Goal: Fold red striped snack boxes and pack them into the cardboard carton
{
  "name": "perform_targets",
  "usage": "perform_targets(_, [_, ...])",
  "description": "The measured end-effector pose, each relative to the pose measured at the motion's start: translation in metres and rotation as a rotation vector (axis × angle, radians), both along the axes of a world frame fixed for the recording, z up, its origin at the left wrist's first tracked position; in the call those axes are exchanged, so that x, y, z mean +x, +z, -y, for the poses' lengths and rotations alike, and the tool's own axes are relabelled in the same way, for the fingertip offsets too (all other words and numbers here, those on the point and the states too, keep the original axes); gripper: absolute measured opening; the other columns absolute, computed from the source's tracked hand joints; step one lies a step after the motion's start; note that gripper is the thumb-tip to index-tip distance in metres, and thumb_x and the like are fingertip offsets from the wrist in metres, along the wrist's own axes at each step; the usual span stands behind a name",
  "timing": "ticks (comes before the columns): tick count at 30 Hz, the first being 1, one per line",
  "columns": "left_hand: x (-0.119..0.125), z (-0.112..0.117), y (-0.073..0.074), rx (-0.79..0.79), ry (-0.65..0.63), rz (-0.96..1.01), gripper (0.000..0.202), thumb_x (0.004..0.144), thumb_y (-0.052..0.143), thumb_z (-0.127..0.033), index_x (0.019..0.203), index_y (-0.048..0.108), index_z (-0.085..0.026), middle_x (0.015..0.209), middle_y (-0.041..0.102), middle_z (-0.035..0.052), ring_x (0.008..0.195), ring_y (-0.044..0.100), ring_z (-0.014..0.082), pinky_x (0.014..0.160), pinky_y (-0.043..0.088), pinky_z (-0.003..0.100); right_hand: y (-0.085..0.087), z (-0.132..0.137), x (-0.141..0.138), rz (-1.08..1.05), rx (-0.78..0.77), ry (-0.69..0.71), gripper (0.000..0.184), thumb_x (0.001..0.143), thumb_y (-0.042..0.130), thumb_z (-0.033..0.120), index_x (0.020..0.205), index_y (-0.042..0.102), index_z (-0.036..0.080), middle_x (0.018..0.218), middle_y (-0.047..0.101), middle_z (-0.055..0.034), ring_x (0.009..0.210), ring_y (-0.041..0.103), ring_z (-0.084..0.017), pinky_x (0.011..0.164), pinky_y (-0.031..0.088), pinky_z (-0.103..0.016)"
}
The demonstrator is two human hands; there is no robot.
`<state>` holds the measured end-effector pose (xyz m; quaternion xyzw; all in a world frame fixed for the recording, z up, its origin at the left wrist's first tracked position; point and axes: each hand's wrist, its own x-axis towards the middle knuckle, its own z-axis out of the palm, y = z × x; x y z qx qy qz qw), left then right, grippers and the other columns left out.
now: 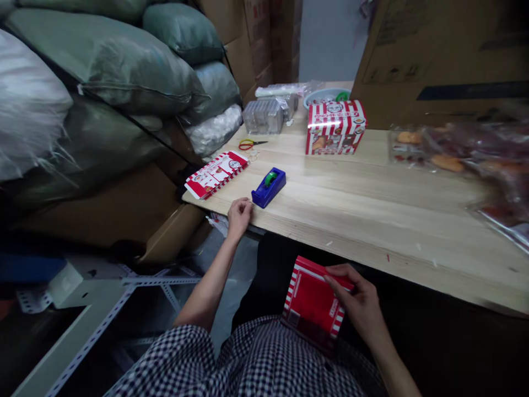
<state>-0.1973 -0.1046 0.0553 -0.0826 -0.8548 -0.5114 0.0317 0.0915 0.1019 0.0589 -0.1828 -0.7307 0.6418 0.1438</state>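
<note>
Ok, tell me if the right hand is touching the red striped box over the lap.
Touching. The head view shows the right hand holding the red striped box, with its fingers lying across the box's upper right corner and no gap between them.

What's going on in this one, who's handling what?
A seated person holds a red striped box in the right hand over the lap, below the table edge. The left hand rests with curled fingers on the edge of the wooden table, beside a blue tape dispenser. A flat striped carton and scissors lie on the table. An assembled striped box stands farther back, and snack bags lie at the right.
</note>
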Motion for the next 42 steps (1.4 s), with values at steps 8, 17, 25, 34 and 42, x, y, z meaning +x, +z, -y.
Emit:
perform_targets(8, [0.155,-0.042,0.061,0.470,-0.356,0.352,0.019,0.089,0.066,-0.035,0.092,0.070,-0.017,0.075,0.067,0.0012,0.064,0.062,0.0114,0.067,0.052,0.023,0.029,0.019,0.006,-0.150,0.228,-0.213,0.010,0.093,0.063,0.020,0.095,0.071,0.025,0.107,0.067,-0.0068,0.098,0.065,-0.023,0.086,0.051,-0.038])
perform_targets(17, [0.201,-0.074,0.047,0.712,-0.296,0.792,0.057,0.078,0.080,-0.029,0.124,0.047,-0.021,0.074,0.072,-0.0008,0.058,0.065,0.0116,0.060,0.054,0.022,0.016,0.031,0.008,-0.138,0.339,-0.269,0.058,0.093,0.064,0.020,0.146,0.044,0.035,0.118,0.066,-0.0067,0.106,0.066,-0.024,0.092,0.055,-0.044])
perform_targets(25, [0.196,-0.072,0.037,0.709,-0.295,0.855,0.068,0.076,0.082,-0.034,0.130,0.042,-0.020,0.076,0.074,0.0009,0.057,0.066,0.0114,0.059,0.053,0.021,0.021,0.013,0.002,-0.160,0.421,0.001,0.052,0.099,0.051,0.015,0.143,0.051,0.042,0.116,0.060,-0.0062,0.108,0.060,-0.025,0.098,0.050,-0.048])
perform_targets(34, [0.173,-0.062,0.011,0.203,-0.237,0.316,0.067,0.065,0.088,-0.041,0.122,0.058,-0.021,0.086,0.064,0.0004,0.074,0.062,0.0146,0.070,0.049,0.027,0.033,0.003,-0.004,-0.132,0.276,0.062,0.037,0.099,0.051,0.021,0.128,0.067,0.037,0.109,0.059,-0.0063,0.106,0.060,-0.022,0.094,0.052,-0.042])
perform_targets(42, [0.171,-0.053,0.070,0.238,-0.801,0.464,0.025,0.081,0.076,-0.030,0.106,0.075,-0.025,0.101,0.076,0.0051,0.092,0.071,0.0232,0.085,0.057,0.037,0.045,-0.009,0.021,-0.109,-0.175,-0.118,0.072,0.084,0.077,0.031,0.148,0.044,0.035,0.109,0.073,-0.0040,0.108,0.068,-0.024,0.105,0.049,-0.049])
